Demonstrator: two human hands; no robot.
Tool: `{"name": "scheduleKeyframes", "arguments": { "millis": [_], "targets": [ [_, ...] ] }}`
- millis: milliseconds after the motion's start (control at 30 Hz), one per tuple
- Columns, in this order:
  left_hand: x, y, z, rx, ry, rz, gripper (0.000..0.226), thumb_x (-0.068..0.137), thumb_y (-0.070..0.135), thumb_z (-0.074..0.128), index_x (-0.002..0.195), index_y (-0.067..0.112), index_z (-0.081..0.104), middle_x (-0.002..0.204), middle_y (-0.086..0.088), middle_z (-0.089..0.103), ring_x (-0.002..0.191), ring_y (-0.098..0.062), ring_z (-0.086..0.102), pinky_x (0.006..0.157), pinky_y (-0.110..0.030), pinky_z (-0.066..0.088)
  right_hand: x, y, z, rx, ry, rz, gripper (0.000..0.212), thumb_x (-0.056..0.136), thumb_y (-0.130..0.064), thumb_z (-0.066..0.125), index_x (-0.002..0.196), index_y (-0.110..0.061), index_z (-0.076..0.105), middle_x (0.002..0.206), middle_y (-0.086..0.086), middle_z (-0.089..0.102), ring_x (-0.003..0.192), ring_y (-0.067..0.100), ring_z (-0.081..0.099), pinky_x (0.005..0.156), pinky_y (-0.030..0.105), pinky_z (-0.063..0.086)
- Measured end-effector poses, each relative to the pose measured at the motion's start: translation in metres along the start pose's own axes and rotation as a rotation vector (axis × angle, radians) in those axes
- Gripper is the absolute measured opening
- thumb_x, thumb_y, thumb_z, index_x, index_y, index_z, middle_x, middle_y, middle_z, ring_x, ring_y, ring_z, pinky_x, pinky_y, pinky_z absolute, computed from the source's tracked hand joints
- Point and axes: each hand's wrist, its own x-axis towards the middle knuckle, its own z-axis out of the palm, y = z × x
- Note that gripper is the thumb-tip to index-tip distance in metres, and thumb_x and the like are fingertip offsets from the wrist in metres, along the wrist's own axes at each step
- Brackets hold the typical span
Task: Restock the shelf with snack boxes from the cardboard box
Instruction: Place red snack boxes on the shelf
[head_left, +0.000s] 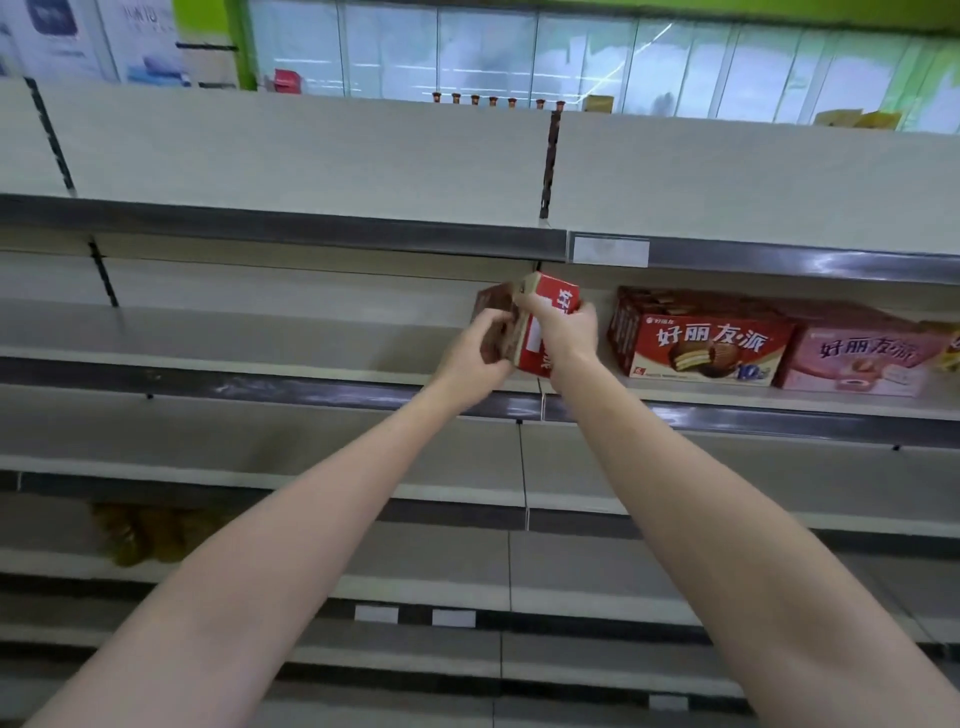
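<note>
A long run of pale store shelving fills the view, its tiers stepping down toward the camera, each tier edged with a dark grey price rail. The shelf (291, 332) at hand level carries the stock: to the right stands a red snack box (701, 348) with white Chinese lettering and a picture of a chocolate-coated pie on its front, more of the same kind lined up behind it, and touching its right side a pink snack box (862, 361) of the same brand, also front-facing. Both bare forearms reach up from the bottom corners of the view and meet just left of that red box, over the front edge of the same shelf. Between them is a red held box (543, 325), tilted on end so that its narrow side faces the camera, above the shelf rather than resting flat on it; whether its lower corner touches the shelf cannot be told. The right hand (563, 332) grips it from the right, fingers wrapped over the red face. The left hand (470, 361) holds the brown left side, fingers curled against it. A blank white price label (610, 251) sits in the rail above, and blurred yellowish packets (137, 535) lie on a lower tier at left.
</note>
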Motion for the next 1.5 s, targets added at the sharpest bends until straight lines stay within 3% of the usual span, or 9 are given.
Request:
{"name": "scheduleKeyframes", "arguments": {
  "millis": [133, 333, 500, 633, 800, 1067, 1267, 1400, 1500],
  "targets": [
    [0.011, -0.007, -0.008, 0.002, 0.001, -0.105, 0.040, 0.089, 0.000, 0.058, 0.123, 0.022, 0.058, 0.122, -0.001, 0.065, 0.114, -0.017, 0.061, 0.100, -0.043, 0.052, 0.013, -0.001, -0.011, -0.064, -0.062, -0.053, 0.069, 0.055, -0.040, 0.080, 0.117, -0.022, 0.057, 0.104, 0.002, 0.068, 0.094, 0.021, 0.069, 0.085, 0.048, 0.058],
    [0.028, -0.021, 0.000, 0.054, -0.054, -0.168, 0.042, 0.094, 0.004, 0.058, 0.131, 0.021, 0.054, 0.141, 0.000, 0.051, 0.123, -0.015, 0.051, 0.098, -0.029, 0.046, 0.031, 0.002, -0.031, -0.098, -0.053, 0.008, 0.062, 0.067, -0.021, 0.075, 0.125, -0.018, 0.053, 0.101, 0.004, 0.067, 0.095, 0.027, 0.068, 0.083, 0.046, 0.059],
    [0.052, -0.020, 0.013, 0.040, 0.089, -0.304, 0.041, 0.093, 0.005, 0.061, 0.133, 0.008, 0.050, 0.134, -0.007, 0.054, 0.118, -0.020, 0.053, 0.093, -0.027, 0.045, 0.067, 0.023, -0.044, 0.055, -0.007, 0.046, 0.074, 0.045, -0.016, 0.066, 0.118, -0.021, 0.053, 0.105, 0.010, 0.069, 0.091, 0.033, 0.070, 0.080, 0.056, 0.059],
    [0.064, -0.031, 0.014, -0.109, 0.173, -0.443, 0.049, 0.095, 0.015, 0.063, 0.138, 0.005, 0.041, 0.128, -0.009, 0.056, 0.110, -0.019, 0.054, 0.092, -0.029, 0.043, 0.076, 0.020, -0.053, 0.203, 0.035, 0.122, 0.047, 0.053, -0.009, 0.062, 0.098, -0.023, 0.055, 0.098, 0.012, 0.070, 0.088, 0.036, 0.071, 0.080, 0.051, 0.059],
    [0.087, -0.051, 0.001, -0.325, 0.330, -0.579, 0.056, 0.099, 0.042, 0.055, 0.144, 0.016, 0.035, 0.131, -0.013, 0.060, 0.115, -0.028, 0.060, 0.103, -0.050, 0.046, 0.092, 0.020, -0.062, 0.333, -0.056, 0.140, 0.055, 0.069, 0.006, 0.055, 0.119, -0.016, 0.049, 0.064, 0.005, 0.069, 0.056, 0.024, 0.069, 0.057, 0.033, 0.055],
    [0.108, -0.057, -0.011, -0.981, 0.382, -0.685, 0.081, 0.084, 0.082, 0.035, 0.107, 0.012, 0.066, 0.100, -0.016, 0.071, 0.090, -0.032, 0.065, 0.089, -0.046, 0.043, 0.132, 0.029, -0.053, 0.015, -0.290, 0.021, 0.070, 0.077, 0.027, 0.050, 0.127, -0.020, 0.062, 0.097, 0.002, 0.068, 0.076, 0.015, 0.066, 0.049, 0.021, 0.052],
    [0.108, -0.060, -0.020, -0.892, 0.543, -0.625, 0.027, 0.087, 0.035, 0.070, 0.097, 0.011, 0.064, 0.084, -0.013, 0.072, 0.072, -0.028, 0.070, 0.055, -0.046, 0.060, 0.155, 0.048, -0.040, -0.029, -0.335, -0.100, 0.063, 0.081, 0.016, 0.069, 0.135, -0.013, 0.056, 0.113, 0.007, 0.065, 0.097, 0.017, 0.063, 0.083, 0.029, 0.057],
    [0.108, -0.080, -0.041, -0.839, 0.492, -0.631, 0.042, 0.059, 0.035, 0.070, 0.095, 0.013, 0.060, 0.097, -0.014, 0.067, 0.085, -0.032, 0.066, 0.074, -0.045, 0.059, 0.157, 0.054, -0.035, 0.133, -0.328, 0.024, 0.056, 0.083, 0.022, 0.040, 0.109, -0.017, 0.070, 0.110, 0.013, 0.069, 0.094, 0.028, 0.067, 0.079, 0.040, 0.059],
    [0.104, -0.082, -0.048, -0.826, 0.430, -0.580, 0.029, 0.077, 0.027, 0.057, 0.101, 0.010, 0.060, 0.093, -0.012, 0.068, 0.080, -0.029, 0.066, 0.078, -0.037, 0.053, 0.151, 0.055, -0.030, 0.398, -0.249, 0.185, 0.042, 0.075, 0.012, 0.039, 0.095, -0.010, 0.069, 0.095, 0.011, 0.069, 0.082, 0.026, 0.064, 0.071, 0.037, 0.055]
  ]
}}
